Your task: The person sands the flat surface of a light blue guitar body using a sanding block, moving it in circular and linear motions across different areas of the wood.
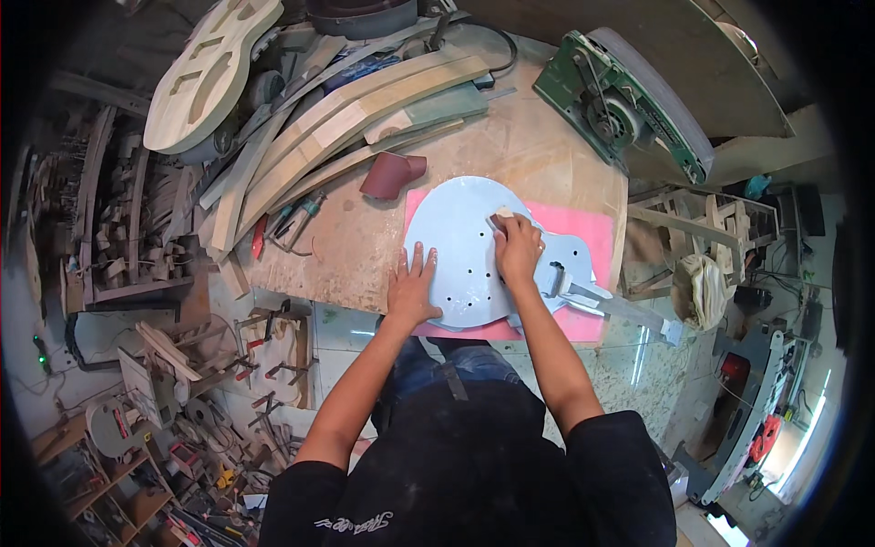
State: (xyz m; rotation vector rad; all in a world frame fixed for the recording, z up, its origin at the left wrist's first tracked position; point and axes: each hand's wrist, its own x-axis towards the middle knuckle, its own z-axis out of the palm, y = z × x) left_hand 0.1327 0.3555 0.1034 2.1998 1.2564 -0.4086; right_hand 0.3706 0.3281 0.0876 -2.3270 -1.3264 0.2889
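Observation:
A pale blue-grey electric guitar body (pixel 456 239) lies flat on a pink foam sheet (pixel 591 232), its rounded end toward the left. Several small dark holes dot its face, and white specks show near the rim. My left hand (pixel 415 287) rests on the body's lower left edge with fingers spread, holding nothing. Near the upper middle of the face, my right hand (pixel 518 246) is closed around a small sanding block (pixel 501 215) pressed to the surface. Its cream top peeks out past my fingers, which hide the rest. The guitar's neck (pixel 629 310) reaches out to the right.
A curled piece of red-brown sandpaper (pixel 394 175) sits on the wooden bench (pixel 351 255) beyond the guitar. Curved wood strips (pixel 355 123) pile up at the far left, near an unpainted guitar body (pixel 205 77). A green belt sander (pixel 624 105) stands far right.

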